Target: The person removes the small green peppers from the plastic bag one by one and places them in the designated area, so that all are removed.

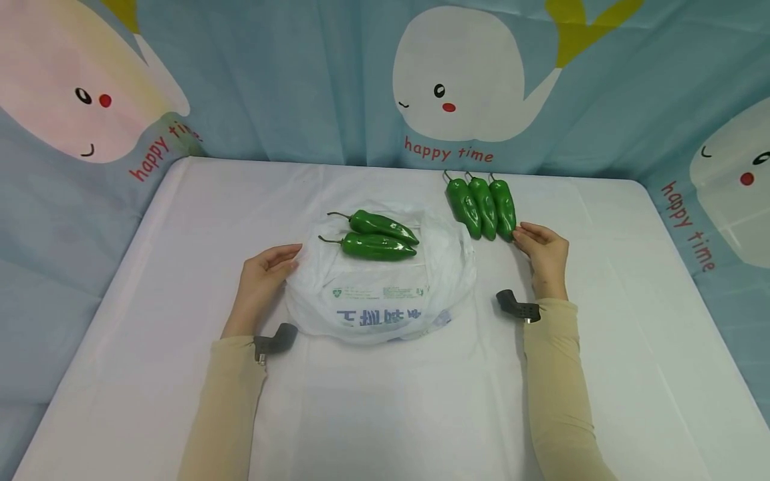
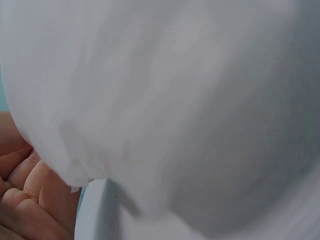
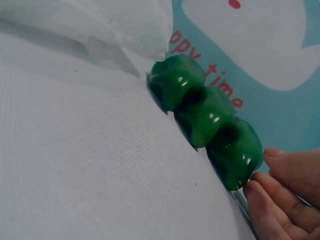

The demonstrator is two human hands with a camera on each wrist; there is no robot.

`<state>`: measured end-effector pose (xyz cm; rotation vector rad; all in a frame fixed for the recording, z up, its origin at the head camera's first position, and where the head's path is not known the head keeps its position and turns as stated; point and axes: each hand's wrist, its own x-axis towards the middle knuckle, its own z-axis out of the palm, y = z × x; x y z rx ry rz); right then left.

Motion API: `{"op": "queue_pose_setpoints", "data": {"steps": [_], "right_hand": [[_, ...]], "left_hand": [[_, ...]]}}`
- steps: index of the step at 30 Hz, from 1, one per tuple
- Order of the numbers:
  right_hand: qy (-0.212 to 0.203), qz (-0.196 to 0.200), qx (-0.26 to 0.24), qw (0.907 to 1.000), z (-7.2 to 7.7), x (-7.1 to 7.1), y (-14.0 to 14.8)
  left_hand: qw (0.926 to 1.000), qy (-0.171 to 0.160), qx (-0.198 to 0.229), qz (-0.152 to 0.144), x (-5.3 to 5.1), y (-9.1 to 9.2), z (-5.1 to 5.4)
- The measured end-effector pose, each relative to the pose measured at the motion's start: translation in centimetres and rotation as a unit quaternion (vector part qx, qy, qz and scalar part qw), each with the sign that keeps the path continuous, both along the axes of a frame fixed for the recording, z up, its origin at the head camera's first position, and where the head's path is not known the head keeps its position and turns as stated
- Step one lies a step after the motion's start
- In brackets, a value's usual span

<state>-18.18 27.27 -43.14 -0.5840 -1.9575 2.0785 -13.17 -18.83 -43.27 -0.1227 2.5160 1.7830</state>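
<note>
while the right hand (image 1: 546, 254) has its thumb and fingertips at the tip of the rightmost green pepper (image 1: 504, 206), main risk is a slip: skin looks glossy, contact is only at the tapered end, stem end points away. can't tell if it's pinched or merely touched. that pepper looks to touch the middle pepper (image 1: 483, 204), which sits against the left pepper (image 1: 463, 206), so a sideways nudge would likely knock the row askew. all three lie at the back right of the table (image 1: 373, 414), stems toward its far edge; a push that way could send one at the whale-print curtain (image 1: 337, 100). container: one white plastic bag (image 1: 307, 300), loose rim, spread mid-table. front pepper (image 1: 379, 247) and rear pepper (image 1: 382, 225) lie side by side within that rim, stems left. can't tell if they're down inside the mouth or on a flattened top layer; if the latter, lifting an edge could tip them off. left hand (image 1: 265, 277) is at the bag's left edge, fingers bent, can't tell if it's gripping. thin film could fold inward if that side goes unsupported.
</note>
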Motion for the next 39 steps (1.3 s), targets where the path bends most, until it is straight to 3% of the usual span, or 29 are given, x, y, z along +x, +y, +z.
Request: {"op": "queue_pose_setpoints", "data": {"steps": [9,18,24,39], "right_hand": [[0.01,-0.004,-0.004,0.9999,0.1,0.1,0.2],[0.02,-0.019,0.011,0.9996,0.7,0.0,-0.2],[0.047,-0.014,0.008,0.9988,1.3,0.1,-0.8],[0.078,0.074,-0.004,0.9941,2.3,0.1,-4.7]], "left_hand": [[0.9997,-0.022,-0.013,0.001,-0.1,0.1,0.2],[0.9997,-0.021,-0.011,0.001,-0.1,0.2,0.3],[0.9999,-0.012,-0.011,-0.002,-0.2,0.1,0.2],[0.9999,-0.005,-0.01,-0.001,0.0,0.0,0.0]]}}
